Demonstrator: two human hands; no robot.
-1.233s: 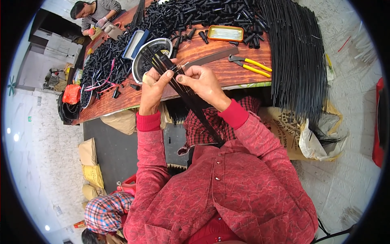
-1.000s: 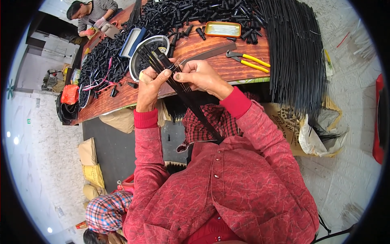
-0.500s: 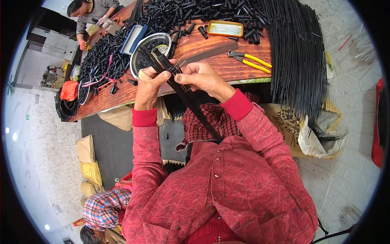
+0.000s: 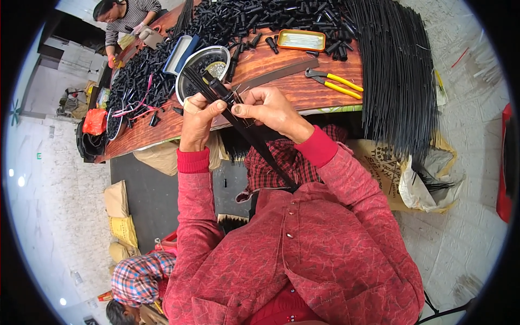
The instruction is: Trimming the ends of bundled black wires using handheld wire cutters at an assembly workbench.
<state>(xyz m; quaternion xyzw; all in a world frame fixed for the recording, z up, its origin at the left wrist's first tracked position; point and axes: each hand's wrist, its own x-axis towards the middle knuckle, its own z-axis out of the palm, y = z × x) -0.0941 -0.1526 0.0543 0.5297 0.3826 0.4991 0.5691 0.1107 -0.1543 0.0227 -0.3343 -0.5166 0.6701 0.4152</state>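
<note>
My left hand [image 4: 199, 120] is closed around a bundle of thin black rods [image 4: 259, 145] that slants down toward my lap. A black tubular part [image 4: 218, 88] sits at the bundle's upper end, beside my left thumb. My right hand [image 4: 273, 112] pinches at the same spot from the right, its thumb against the rods. A few fine metal needles or wires stick out around its fingers; exactly what the fingertips grip is hidden. Just behind my hands stands a metal bowl [image 4: 180, 86] of small black pieces, with a smaller dish [image 4: 217, 69] inside.
On the wooden table [image 4: 257, 60] lie yellow-handled pincers [image 4: 342, 86], a flat dark bar [image 4: 281, 75] and a yellow tin [image 4: 301, 47] of needles. Black tubular parts [image 4: 238, 21] are heaped behind. Long black rods [image 4: 398, 81] overhang the right side. Co-workers are at far left and lower left.
My right hand has shifted slightly, its thumb moving a little left and down along the bundle. My left hand keeps its hold. The whole view has drifted very slightly.
</note>
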